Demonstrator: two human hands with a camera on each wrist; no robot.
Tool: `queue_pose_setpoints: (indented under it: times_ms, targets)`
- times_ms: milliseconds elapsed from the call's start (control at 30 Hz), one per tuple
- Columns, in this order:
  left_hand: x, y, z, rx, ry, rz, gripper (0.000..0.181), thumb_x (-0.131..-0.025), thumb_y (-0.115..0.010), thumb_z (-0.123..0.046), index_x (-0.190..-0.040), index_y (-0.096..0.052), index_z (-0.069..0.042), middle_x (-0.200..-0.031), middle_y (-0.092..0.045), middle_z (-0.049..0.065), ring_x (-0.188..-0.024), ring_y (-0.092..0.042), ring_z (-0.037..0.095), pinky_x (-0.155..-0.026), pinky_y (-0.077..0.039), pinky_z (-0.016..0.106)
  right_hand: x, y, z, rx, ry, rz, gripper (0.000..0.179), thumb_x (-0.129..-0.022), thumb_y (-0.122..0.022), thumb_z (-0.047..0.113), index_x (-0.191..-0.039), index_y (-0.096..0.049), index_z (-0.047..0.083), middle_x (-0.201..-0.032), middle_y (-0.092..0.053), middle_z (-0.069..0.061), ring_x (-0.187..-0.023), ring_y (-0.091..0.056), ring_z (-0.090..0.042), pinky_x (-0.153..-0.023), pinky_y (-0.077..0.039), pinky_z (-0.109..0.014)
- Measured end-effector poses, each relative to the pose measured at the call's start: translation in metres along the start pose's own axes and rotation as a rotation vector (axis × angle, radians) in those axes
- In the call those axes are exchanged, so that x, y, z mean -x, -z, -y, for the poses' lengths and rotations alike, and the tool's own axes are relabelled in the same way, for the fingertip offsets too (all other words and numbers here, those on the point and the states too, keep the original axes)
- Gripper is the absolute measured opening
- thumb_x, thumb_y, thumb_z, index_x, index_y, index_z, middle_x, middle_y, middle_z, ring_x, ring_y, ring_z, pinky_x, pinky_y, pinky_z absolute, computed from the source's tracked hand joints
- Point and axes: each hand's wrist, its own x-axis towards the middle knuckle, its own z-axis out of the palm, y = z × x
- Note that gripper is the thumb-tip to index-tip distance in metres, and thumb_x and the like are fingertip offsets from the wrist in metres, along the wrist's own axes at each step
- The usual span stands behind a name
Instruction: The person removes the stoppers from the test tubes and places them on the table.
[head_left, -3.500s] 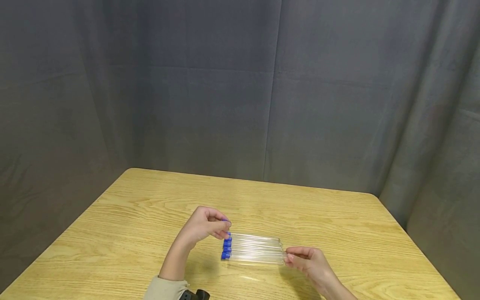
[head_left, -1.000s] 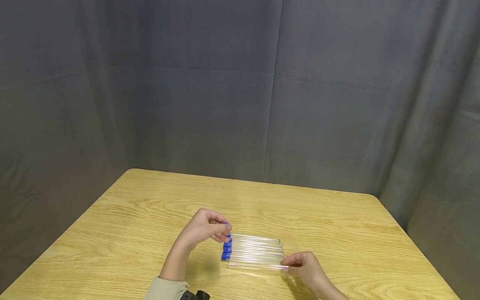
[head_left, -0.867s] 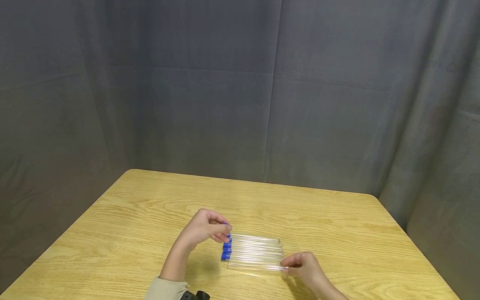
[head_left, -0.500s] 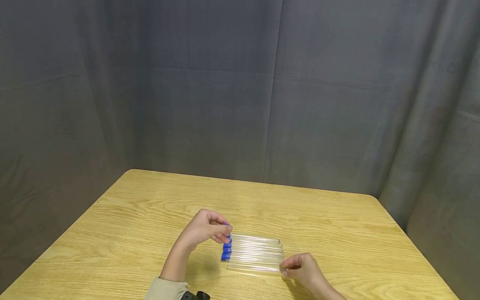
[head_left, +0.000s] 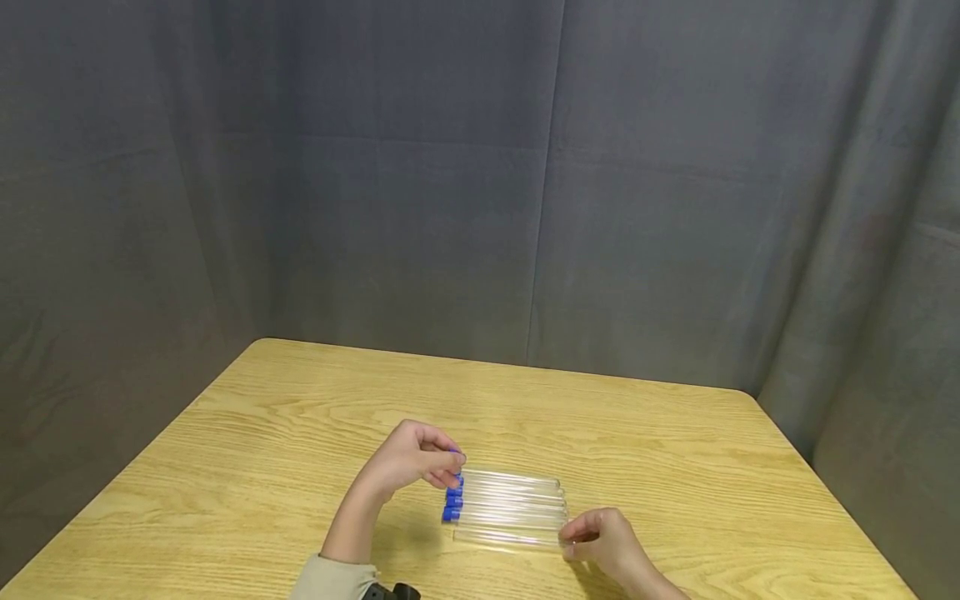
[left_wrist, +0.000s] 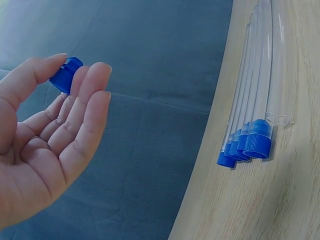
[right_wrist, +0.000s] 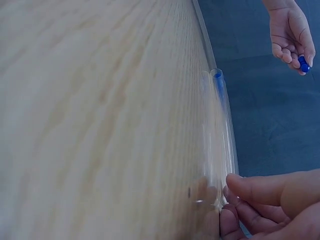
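The right hand (head_left: 611, 543) pinches the uncapped tube (head_left: 510, 539) at one end; from that grip its long axis runs left along the tabletop (head_left: 300, 417), with the open mouth (head_left: 456, 536) farthest off. The left hand (head_left: 411, 458), grasping a loose blue cap (left_wrist: 64, 77) between thumb and fingers, is nearer that mouth, which lies below its grip. Capped tubes (head_left: 510, 495) lie left of and beyond the right grip.

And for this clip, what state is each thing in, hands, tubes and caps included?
Left hand: pinching a cap.
Right hand: pinching the uncapped tube's far end.
Loose blue cap: off any tube.
Uncapped tube: open, roughly level, mouth toward the left.
Capped tubes: blue caps on, lying side by side on the table.
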Motion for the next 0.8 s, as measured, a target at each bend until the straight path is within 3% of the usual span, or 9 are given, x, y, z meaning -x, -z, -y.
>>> queue_pose_setpoints:
  times_ms: [567,800]
  targets:
    - [0.0012,-0.0007,-0.0011,-0.006,0.009,0.025,0.019,-0.080,-0.063,-0.005,-0.089,-0.061,0.012,-0.076,-0.065,0.016,-0.063,-0.064,0.026,-0.061,-0.052,0.041,-0.0001,0.0031,-0.0021,-0.029,-0.018,0.009,0.017,-0.070,-0.069,-0.005,-0.085,-0.061,-0.009,-0.078,-0.060,-0.005,-0.070,-0.051,-0.016,-0.063,-0.046,-0.024]
    - [0.0021,-0.0005,-0.0005,-0.028,-0.009,0.075,0.023,-0.081,-0.065,-0.010,-0.092,-0.062,0.011,-0.076,-0.065,0.015,-0.062,-0.064,0.022,-0.061,-0.052,0.041,0.0004,0.0046,-0.0014,-0.044,0.004,0.014,0.016,-0.073,-0.068,-0.003,-0.086,-0.061,-0.009,-0.079,-0.060,-0.006,-0.071,-0.053,-0.016,-0.063,-0.048,-0.024]
